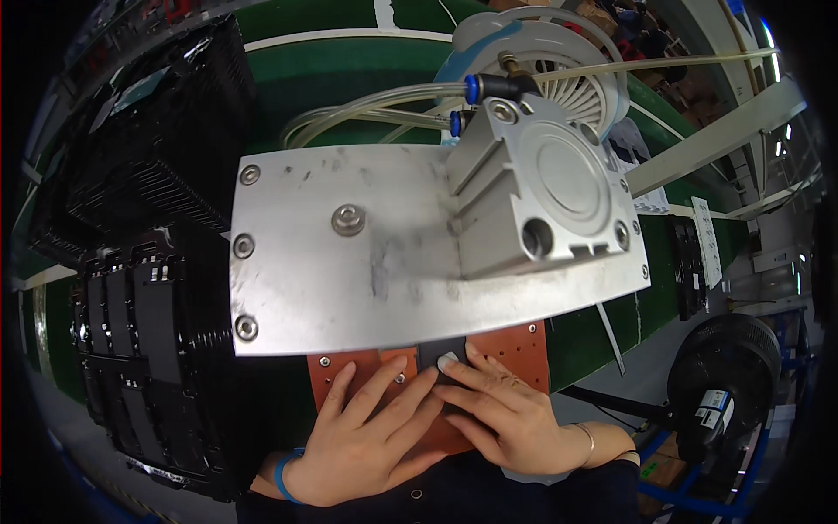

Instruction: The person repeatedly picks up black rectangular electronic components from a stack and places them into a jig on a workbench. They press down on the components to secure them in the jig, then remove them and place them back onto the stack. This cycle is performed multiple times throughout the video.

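My left hand (367,437) lies with its fingers stretched and spread on the orange base plate (519,349), its index fingertip next to a flat black piece (429,355). From the other side my right hand (515,415) reaches in, fingers extended, fingertips resting on that black piece. A small white patch (448,361) shows at its fingertips. Above the base, a silver metal plate (297,262) with bolts hides the far part of the black piece. A pneumatic cylinder (532,192) stands on this plate.
Stacked black plastic trays (157,131) and more black trays (148,349) stand at the left. Clear air hoses (384,98) run from the cylinder across the green tabletop (349,65). A fan (559,74) sits behind it. At right are a metal beam (716,140) and a black ribbed drum shape (724,362).
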`<state>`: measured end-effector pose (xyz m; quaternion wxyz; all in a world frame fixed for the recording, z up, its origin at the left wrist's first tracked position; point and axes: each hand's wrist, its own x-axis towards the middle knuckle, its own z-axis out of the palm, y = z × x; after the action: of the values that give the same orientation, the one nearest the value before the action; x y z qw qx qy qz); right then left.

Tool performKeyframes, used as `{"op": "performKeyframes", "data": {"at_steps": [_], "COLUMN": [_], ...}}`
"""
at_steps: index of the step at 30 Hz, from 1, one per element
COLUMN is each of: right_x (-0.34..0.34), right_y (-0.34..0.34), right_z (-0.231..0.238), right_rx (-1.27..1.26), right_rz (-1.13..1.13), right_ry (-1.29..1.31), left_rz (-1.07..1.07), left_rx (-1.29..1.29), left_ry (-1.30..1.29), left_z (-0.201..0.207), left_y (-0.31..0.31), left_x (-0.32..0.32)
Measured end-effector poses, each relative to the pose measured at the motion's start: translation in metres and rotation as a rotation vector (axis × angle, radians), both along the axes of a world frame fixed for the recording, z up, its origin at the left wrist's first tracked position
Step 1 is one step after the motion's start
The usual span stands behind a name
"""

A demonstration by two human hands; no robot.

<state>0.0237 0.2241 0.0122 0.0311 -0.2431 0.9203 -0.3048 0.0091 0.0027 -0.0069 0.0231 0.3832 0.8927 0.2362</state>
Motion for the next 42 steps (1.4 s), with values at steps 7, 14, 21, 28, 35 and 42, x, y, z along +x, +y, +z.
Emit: {"op": "performKeyframes", "data": {"at_steps": [7,14,21,28,35,42], "right_x": [-0.007,-0.024,0.007,-0.064,-0.129,-0.127], "right_y": [0.016,0.014,-0.059,-0.144,-0.218,-0.213], "right_z": [0.012,0.004,0.025,0.031,0.005,0.009], "right_rx": [-1.135,-0.797,-0.883,-0.083,0.294,0.375], "right_rz": [-0.388,-0.384,0.030,0.544,0.613,0.665], "right_ry": [-0.866,-0.637,-0.584,0.607,0.922,0.923], "left_rz": [-0.010,0.216,0.570,1.354,1.360,1.284], "left_rx": [0.169,0.481,0.872,0.578,0.127,0.106], "left_ry": [0.001,0.290,0.001,0.650,0.530,0.501], "left_z": [0.004,0.003,0.022,0.037,0.003,0.003], "left_y": [-0.001,-0.005,-0.028,-0.171,-0.223,-0.227], "left_x": [-0.002,0.011,0.055,0.056,0.060,0.063]}}
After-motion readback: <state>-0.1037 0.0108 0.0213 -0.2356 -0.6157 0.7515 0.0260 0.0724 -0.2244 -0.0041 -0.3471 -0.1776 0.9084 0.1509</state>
